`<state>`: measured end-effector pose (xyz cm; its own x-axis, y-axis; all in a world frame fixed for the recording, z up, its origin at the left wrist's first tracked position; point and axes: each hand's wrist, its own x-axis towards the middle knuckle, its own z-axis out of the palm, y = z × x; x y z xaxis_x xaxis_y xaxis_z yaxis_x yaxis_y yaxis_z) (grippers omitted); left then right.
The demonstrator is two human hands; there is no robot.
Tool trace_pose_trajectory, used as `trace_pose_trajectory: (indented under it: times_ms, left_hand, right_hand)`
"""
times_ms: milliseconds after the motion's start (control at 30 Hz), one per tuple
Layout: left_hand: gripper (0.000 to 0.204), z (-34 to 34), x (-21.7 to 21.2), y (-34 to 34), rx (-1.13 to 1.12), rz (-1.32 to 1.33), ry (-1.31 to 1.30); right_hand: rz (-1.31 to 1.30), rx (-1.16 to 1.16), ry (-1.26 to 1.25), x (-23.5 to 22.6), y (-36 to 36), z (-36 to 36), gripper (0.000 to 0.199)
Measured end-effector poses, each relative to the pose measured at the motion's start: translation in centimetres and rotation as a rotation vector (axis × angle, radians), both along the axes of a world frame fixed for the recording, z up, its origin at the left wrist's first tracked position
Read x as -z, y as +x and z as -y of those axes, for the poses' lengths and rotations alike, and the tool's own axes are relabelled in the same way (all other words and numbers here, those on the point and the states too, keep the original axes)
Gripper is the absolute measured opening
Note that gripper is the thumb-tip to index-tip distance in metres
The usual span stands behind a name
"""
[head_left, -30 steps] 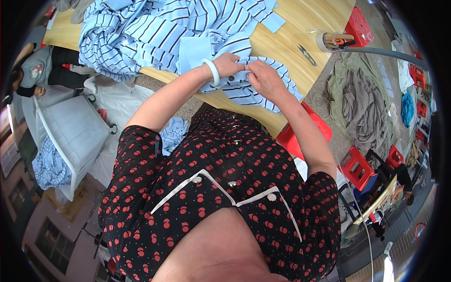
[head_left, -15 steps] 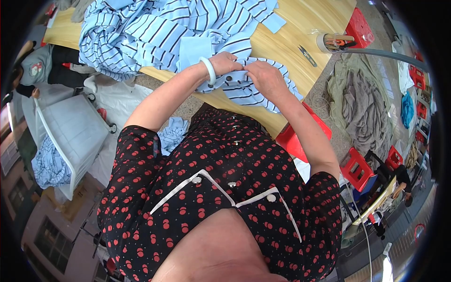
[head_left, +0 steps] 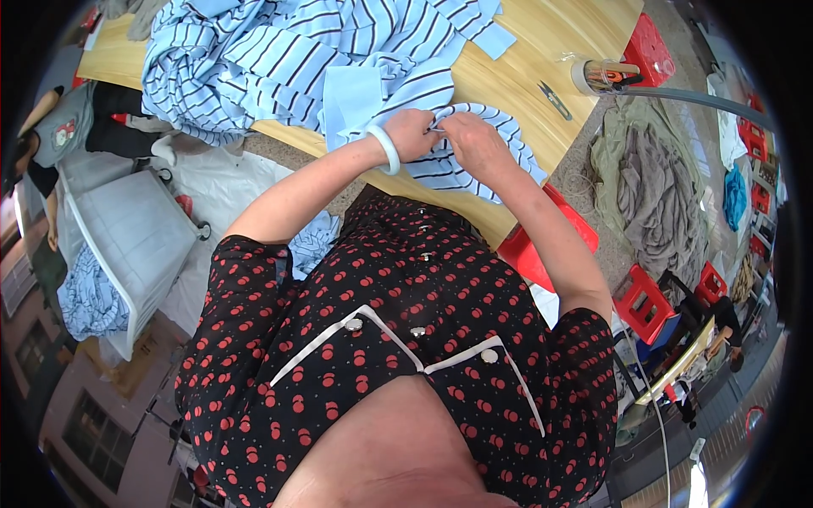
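Observation:
My left hand [head_left: 410,135], with a pale bangle at its wrist, is closed on the edge of a blue striped shirt [head_left: 515,154] at the table's near edge. Right beside it, my right hand [head_left: 476,146] pinches the same edge, and the fingertips of both hands nearly meet. The cloth between them is mostly hidden by the fingers. Beyond my hands spreads a heap of light blue garments with dark stripes [head_left: 279,72], a plain blue panel [head_left: 351,91] on its near side. Whether the held shirt joins this heap I cannot tell.
On the wooden table [head_left: 529,63] lie thread snips [head_left: 555,100], near a clear cup of tools [head_left: 603,76]. A red stool [head_left: 563,241] stands below the table's right corner. Grey cloth [head_left: 652,186] is piled at right. At left are a white wheeled cart [head_left: 140,233] and another person [head_left: 66,127].
My left hand has turned and come slightly right and down, closer to my right hand. The dark buttons seen before are now covered. The person at left has shifted an arm.

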<state>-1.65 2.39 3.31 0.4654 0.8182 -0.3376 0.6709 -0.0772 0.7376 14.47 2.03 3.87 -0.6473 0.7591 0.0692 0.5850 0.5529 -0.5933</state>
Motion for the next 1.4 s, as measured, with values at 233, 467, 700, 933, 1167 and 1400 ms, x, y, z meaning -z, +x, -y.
trace_pose_trajectory:
  times_ms: [233, 467, 700, 933, 1167, 1400]
  left_hand:
    - [0.022, 0.9, 1.7, 0.3, -0.16, 0.101, 0.111]
    - [0.018, 1.2, 1.9, 0.5, -0.178, 0.099, 0.163]
    - [0.015, 0.9, 1.3, 0.4, -0.182, 0.15, 0.127]
    - [0.015, 0.9, 1.6, -0.1, -0.156, 0.196, 0.13]
    - [0.014, 0.1, 0.9, -1.1, -0.088, 0.273, 0.061]
    - [0.022, -0.4, 2.1, -1.6, 0.011, 0.294, -0.133]
  right_hand:
    - [-0.056, 0.027, -0.014, -0.3, -0.2, -0.1, 0.006]
    - [-0.06, 0.051, -0.025, 0.0, -0.1, 0.1, 0.013]
    - [-0.076, 0.094, -0.07, -0.7, 0.1, 0.1, 0.015]
    - [-0.132, 0.121, -0.148, -0.7, 0.2, -0.1, 0.01]
    - [-0.205, 0.194, -0.268, -0.4, 0.0, 0.0, 0.01]
    - [-0.227, 0.296, -0.483, -0.6, 0.5, -0.4, 0.022]
